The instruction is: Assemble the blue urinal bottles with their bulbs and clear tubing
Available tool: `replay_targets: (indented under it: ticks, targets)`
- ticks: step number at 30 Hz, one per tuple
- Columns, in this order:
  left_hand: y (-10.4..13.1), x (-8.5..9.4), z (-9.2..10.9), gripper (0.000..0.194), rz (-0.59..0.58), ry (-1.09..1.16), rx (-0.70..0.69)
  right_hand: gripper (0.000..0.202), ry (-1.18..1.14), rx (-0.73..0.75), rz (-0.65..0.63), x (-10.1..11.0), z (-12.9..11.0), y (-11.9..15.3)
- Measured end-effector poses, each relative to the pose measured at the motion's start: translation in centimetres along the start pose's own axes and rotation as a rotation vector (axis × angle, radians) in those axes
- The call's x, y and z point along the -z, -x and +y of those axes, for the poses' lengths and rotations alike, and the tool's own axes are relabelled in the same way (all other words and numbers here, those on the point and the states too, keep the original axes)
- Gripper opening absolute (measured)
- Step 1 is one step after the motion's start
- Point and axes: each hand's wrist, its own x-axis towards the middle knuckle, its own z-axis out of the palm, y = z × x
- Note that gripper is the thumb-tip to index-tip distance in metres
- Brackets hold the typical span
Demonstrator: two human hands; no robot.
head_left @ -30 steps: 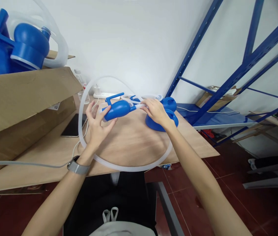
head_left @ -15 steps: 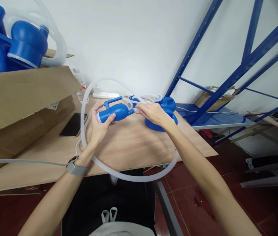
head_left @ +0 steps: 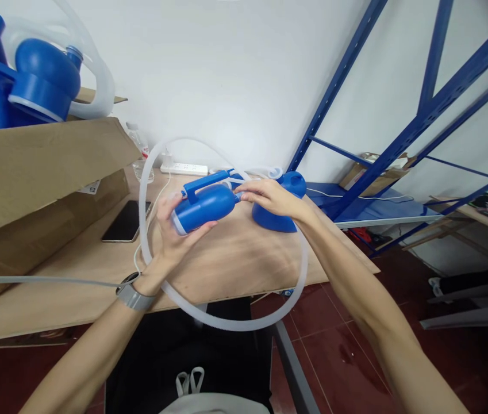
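Note:
My left hand (head_left: 173, 224) grips a blue plastic urinal piece (head_left: 209, 208), bottle-shaped with a flat handle on top and a white rim at its wide end. The rim faces my left palm; the narrow spout points right. At that spout my right hand (head_left: 265, 194) pinches the end of a translucent white hose (head_left: 225, 325); my fingers partly hide the joint. The hose loops widely around my left wrist and hangs past the table's front edge. Behind my right hand stands a larger blue plastic vessel (head_left: 272, 218), partly covered by it.
A cardboard box (head_left: 45, 155) stands at left, with more blue urinal parts (head_left: 47, 80) and hoses above it. On the wooden table (head_left: 222, 264) are a phone (head_left: 122, 221), a plastic bottle (head_left: 140, 149) and a power strip (head_left: 184, 168). Blue metal shelving (head_left: 381, 213) rises at right.
The blue urinal piece has turned and come closer, its handle now nearer my view. My left fingers have shifted around it. My right hand stays at the spout.

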Motion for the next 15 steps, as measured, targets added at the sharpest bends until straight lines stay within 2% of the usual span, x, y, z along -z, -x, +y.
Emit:
replay_targets:
  ticks: [4,7,9,11,15]
  targets:
    - [0.1,-0.2,-0.6,0.074,0.053,-0.049,-0.26,0.045,-0.208,-0.009,-0.046,0.0,0.4,-0.8]
    - [0.0,-0.7,-0.3,0.062,0.035,-0.05,-0.333,0.054,-0.229,-0.064,-0.046,-0.7,1.3,-1.7]
    - [-0.3,-1.1,0.2,0.056,-0.033,-0.056,-0.277,0.058,-0.191,-0.112,-0.049,-1.3,1.9,-2.3]
    - [-0.6,-1.4,0.7,0.053,-0.053,-0.029,-0.187,0.059,-0.116,-0.127,-0.035,-1.7,2.3,-2.7]
    - [-1.2,-1.5,1.1,0.052,0.039,0.025,0.095,0.041,0.121,-0.035,0.067,-2.1,2.3,-2.1]
